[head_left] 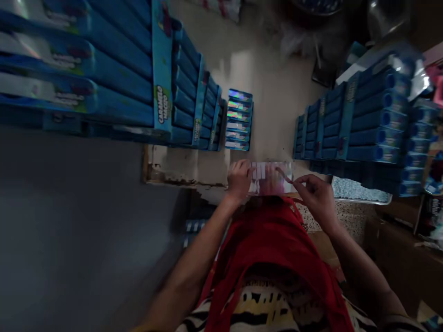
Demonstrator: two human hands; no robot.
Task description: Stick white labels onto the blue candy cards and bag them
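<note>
At the near edge of the table (187, 159), just in front of my red apron, lies a shiny clear plastic package (273, 180) with pinkish and white parts. My left hand (238, 177) is closed on its left end, fingertips curled on top. On the other side my right hand (315, 196) pinches a thin, reddish-brown strip (284, 175) between thumb and finger. The strip reaches across the package's right part; its exact kind is blurred. Beyond the package stands a short stack of blue boxes (238, 121) with shiny ends.
Tall stacks of blue boxes (124, 74) labelled "Caramelo Macizo" rise at the left. More blue boxes (367, 115) are piled at the right. Below these sits a metal tray (360, 190) of pale bluish bits. A cardboard box (391, 258) stands lower right.
</note>
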